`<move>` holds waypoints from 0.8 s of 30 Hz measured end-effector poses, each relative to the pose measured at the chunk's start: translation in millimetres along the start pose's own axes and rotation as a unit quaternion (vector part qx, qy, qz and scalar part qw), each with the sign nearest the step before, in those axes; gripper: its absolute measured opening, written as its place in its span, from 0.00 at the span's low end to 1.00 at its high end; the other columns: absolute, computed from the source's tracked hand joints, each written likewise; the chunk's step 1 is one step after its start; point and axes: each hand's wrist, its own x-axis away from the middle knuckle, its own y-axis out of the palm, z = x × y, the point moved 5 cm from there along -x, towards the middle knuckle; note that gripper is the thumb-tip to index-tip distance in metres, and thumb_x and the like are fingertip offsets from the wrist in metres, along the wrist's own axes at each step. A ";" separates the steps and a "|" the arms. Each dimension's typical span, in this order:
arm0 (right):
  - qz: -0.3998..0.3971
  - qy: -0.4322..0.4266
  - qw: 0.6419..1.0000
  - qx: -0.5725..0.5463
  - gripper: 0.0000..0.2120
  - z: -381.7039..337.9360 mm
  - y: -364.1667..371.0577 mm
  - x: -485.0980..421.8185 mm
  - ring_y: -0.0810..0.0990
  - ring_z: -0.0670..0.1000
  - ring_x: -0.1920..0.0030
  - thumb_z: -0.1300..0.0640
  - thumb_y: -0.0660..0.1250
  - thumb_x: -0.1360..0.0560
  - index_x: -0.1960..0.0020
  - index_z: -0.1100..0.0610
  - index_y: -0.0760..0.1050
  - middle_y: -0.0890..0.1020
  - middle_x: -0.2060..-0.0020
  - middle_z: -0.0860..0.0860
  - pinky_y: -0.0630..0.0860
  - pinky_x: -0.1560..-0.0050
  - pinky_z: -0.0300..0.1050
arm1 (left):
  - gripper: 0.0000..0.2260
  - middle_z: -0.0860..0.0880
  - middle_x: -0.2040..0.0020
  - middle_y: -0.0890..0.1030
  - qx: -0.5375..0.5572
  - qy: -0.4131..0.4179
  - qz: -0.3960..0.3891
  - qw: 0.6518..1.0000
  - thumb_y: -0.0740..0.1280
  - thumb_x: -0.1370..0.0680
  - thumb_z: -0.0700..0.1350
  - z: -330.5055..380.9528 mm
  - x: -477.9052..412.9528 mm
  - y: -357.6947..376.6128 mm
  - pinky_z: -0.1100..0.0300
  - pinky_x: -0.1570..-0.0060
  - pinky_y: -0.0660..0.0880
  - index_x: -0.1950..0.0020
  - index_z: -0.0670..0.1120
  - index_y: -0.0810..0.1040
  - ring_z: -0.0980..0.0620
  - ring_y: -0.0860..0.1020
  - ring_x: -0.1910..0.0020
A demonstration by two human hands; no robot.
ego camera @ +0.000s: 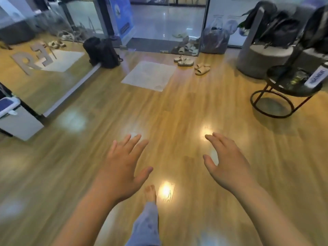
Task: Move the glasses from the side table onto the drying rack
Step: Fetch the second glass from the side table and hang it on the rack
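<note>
While blurred shapes that look like glasses (pixel 298 78) sit on the round black side surface (pixel 278 75) at far right, beside a white labelled box (pixel 316 77), left hand (pixel 122 167) and right hand (pixel 229 162) hover over the wooden floor (pixel 177 107), each grip spread and empty.

Blurred glasses (pixel 297 78) on round side table (pixel 274 75)
</note>
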 end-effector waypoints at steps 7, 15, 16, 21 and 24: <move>0.032 0.112 0.993 0.029 0.27 54.8 -48.6 -159.5 0.60 0.50 0.25 0.48 0.63 0.23 0.25 0.46 0.61 0.64 0.25 0.48 0.60 0.28 0.48 | 0.32 0.46 0.27 0.71 0.006 0.126 -0.021 0.992 0.57 0.27 0.64 0.7 -254.6 6.0 0.40 0.29 0.60 0.27 0.49 0.70 0.41 0.66 0.26; 0.100 0.238 0.966 0.028 0.28 151.1 -107.3 -274.4 0.60 0.51 0.25 0.49 0.64 0.23 0.25 0.48 0.62 0.64 0.25 0.50 0.57 0.28 0.47 | 0.31 0.47 0.26 0.71 0.011 0.294 -0.043 0.955 0.57 0.26 0.64 94.2 -482.6 16.7 0.38 0.29 0.61 0.27 0.49 0.69 0.41 0.66 0.25; 0.107 0.250 0.962 0.024 0.28 167.1 -110.8 -289.0 0.60 0.51 0.25 0.49 0.64 0.23 0.25 0.48 0.62 0.64 0.25 0.50 0.57 0.28 0.47 | 0.30 0.46 0.27 0.72 0.006 0.309 -0.047 0.950 0.58 0.26 0.63 107.2 -506.2 23.8 0.37 0.29 0.62 0.28 0.49 0.69 0.41 0.66 0.26; 0.143 0.274 0.951 -0.002 0.31 261.2 -133.1 -372.3 0.56 0.51 0.23 0.49 0.64 0.24 0.23 0.46 0.57 0.59 0.23 0.49 0.57 0.27 0.49 | 0.30 0.47 0.27 0.72 -0.023 0.347 -0.069 0.935 0.57 0.26 0.63 179.7 -623.5 66.5 0.38 0.29 0.60 0.28 0.50 0.69 0.41 0.66 0.25; 0.115 0.288 0.951 -0.009 0.34 318.2 -158.3 -428.0 0.48 0.49 0.22 0.47 0.61 0.23 0.22 0.43 0.49 0.51 0.21 0.47 0.51 0.25 0.48 | 0.31 0.49 0.23 0.66 -0.023 0.355 -0.076 0.932 0.55 0.25 0.65 224.3 -693.2 79.3 0.43 0.26 0.52 0.24 0.53 0.64 0.44 0.59 0.22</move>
